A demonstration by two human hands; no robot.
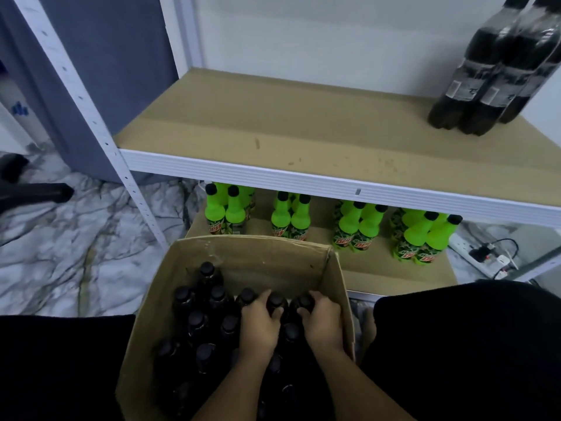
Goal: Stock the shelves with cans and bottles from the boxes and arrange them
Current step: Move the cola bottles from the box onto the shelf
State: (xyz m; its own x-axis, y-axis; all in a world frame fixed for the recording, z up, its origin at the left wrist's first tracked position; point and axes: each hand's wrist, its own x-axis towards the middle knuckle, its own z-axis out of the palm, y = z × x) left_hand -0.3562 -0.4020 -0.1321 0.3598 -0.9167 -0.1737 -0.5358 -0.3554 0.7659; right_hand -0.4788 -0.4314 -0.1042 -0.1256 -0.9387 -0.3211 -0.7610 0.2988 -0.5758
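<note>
Down in front of me: an open brown cardboard box [340, 287] on the marble-patterned floor [76, 253], between my dark-clad knees.
Box contents: about fifteen dark bottles with black caps [197, 323], standing upright; I cannot count those under my arms.
Left hand [261, 323]: fingers curled round the neck of one dark bottle [275, 300] near the box's far right side.
Right hand [321, 323]: gripping the next dark bottle [303, 302], just beside the first.
Lower shelf: four clusters of bright green bottles with black caps [291, 217]; I count eight caps in the front pairs, with more behind them.
Upper tan board shelf [243, 123]: three large dark soda bottles [485, 83] shrink-wrapped together at the far right, well apart from my hands.
</note>
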